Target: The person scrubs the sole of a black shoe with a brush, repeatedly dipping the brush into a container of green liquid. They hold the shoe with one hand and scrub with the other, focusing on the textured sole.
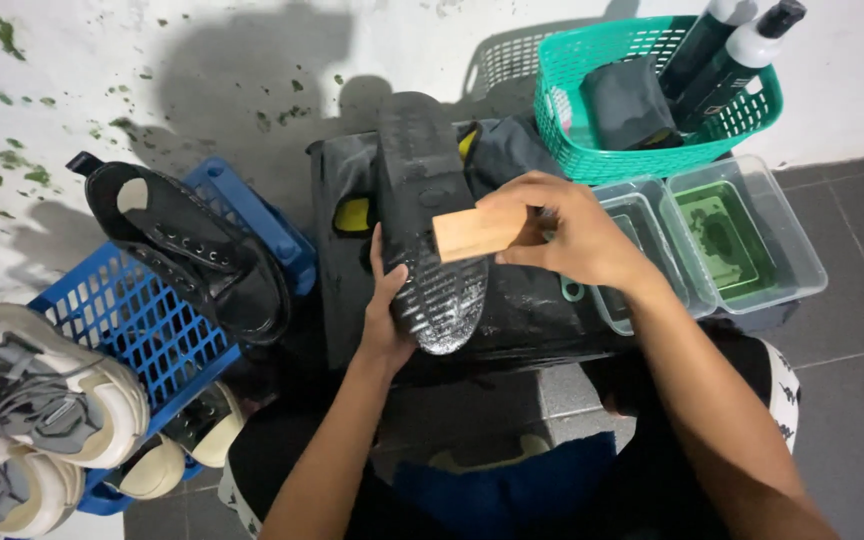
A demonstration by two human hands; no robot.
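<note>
Shoe (427, 200) lies sole-up at centre on a dark surface (532, 310). Left hand (384, 310) grips its near end. Right hand (567, 232) holds a wooden brush (474, 232) against the sole. Green basket (652, 100) stands far right, blue crate (132, 330) left.

Shoe crate (152, 330) left of upturned shoe (422, 200); bottle basket (652, 150) probably behind-right.

The left hand (384, 318) steadies a black shoe (427, 215) turned sole-up on a dark wet mat (532, 310). The right hand (562, 232) presses a wooden brush (472, 232) onto the sole. A blue crate (142, 330) with shoes stands left; a green basket (652, 150) and clear tubs (752, 240) right.
</note>
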